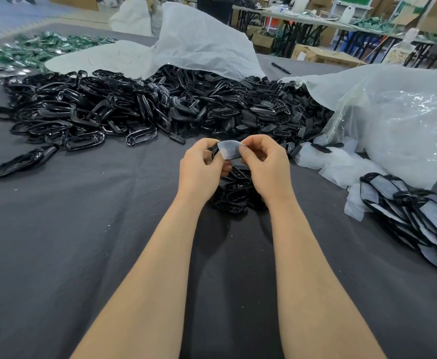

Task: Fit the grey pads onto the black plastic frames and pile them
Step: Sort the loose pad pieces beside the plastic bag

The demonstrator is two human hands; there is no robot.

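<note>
Above the middle of the table, my left hand [202, 165] grips a black plastic frame [215, 150], of which only an edge shows beside my fingers. My right hand [266, 161] pinches the right end of a grey pad [229, 149] that lies against that frame. A small heap of black frames [234, 189] sits on the cloth just under my hands. A pile of frames fitted with grey pads [414, 216] lies at the right edge. A long heap of loose black frames [147, 107] runs across the back.
The table wears a dark grey cloth [82, 242]. White and clear plastic bags [393, 120] bulge at the right and back. Loose pale pads [336, 164] lie by the bag. Green parts [36, 50] are spread at the far left. A black pen [280, 67] lies behind the heap.
</note>
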